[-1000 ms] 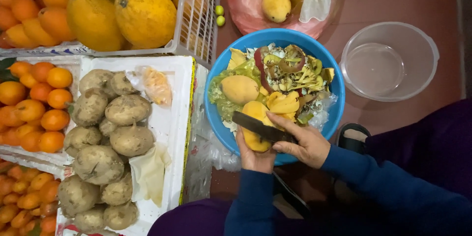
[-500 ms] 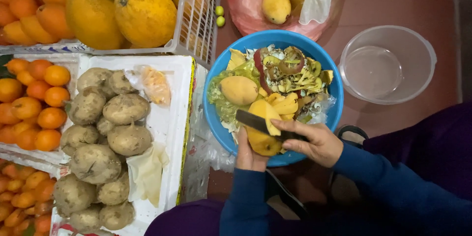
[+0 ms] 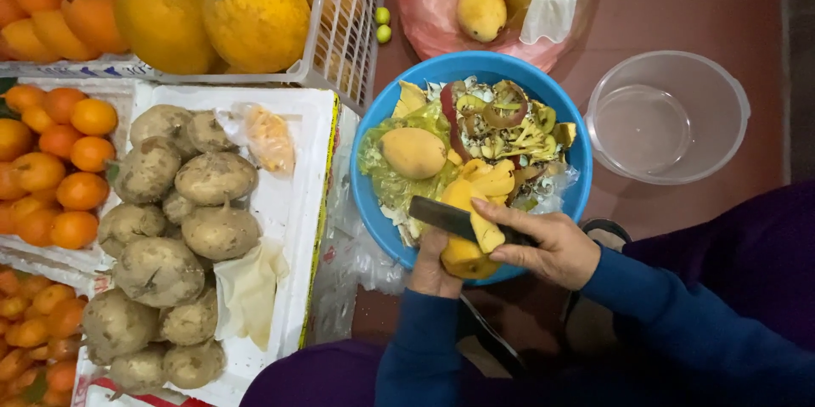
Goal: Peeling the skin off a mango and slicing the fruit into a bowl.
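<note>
Yellow mango (image 3: 465, 256) sits clasped in my left hand (image 3: 435, 256) over the blue bowl's (image 3: 370, 195) near rim; my right hand (image 3: 548, 241) grips a dark knife (image 3: 446, 216) against it.

Over the round blue plastic basin (image 3: 373, 203) heaped with fruit peelings, the left hand (image 3: 435, 261) cups a half-peeled yellow mango (image 3: 465, 256) from below. The right hand (image 3: 543, 244) grips a dark-bladed knife (image 3: 441, 216) laid across the fruit. An empty clear plastic bowl (image 3: 667, 117) sits just beside the basin.
</note>
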